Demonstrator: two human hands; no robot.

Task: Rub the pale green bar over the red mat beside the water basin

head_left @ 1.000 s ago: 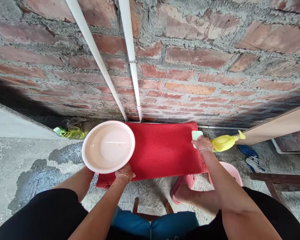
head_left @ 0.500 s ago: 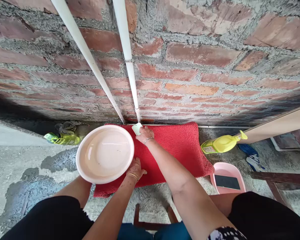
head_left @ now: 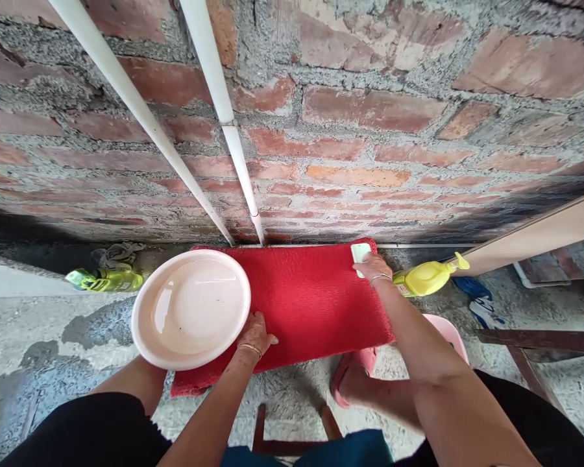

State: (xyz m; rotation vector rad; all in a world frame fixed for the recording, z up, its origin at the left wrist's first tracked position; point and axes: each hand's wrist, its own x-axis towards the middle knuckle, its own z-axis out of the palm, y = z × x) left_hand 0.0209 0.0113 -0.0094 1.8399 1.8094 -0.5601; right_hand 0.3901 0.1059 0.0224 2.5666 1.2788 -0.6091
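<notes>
A thick red mat [head_left: 306, 305] lies in front of me along the brick wall. On its left part rests a pale pink basin [head_left: 135, 314] with clear water in it. My left hand [head_left: 254, 334] is laid on the mat right beside the basin, fingers stretched and thumb out to the right. At the mat's far right corner, my right hand [head_left: 376, 264] grips a pale green, rounded rectangular block [head_left: 359, 251] against the fabric. The underside of the block is hidden, so whether it is soap or a brush does not show.
A yellow pump bottle [head_left: 424, 279] lies right of the mat, above a pink tub [head_left: 448, 327] partly hidden by my arm. A green bottle [head_left: 114, 280] lies at the left. Two white pipes [head_left: 241, 162] run down the wall. Wooden stool legs [head_left: 259, 428] stand below.
My right hand has slid the pale green block across the mat from beside the basin to the far right corner. My left hand stays by the basin. A foot in a pink slipper now shows.
</notes>
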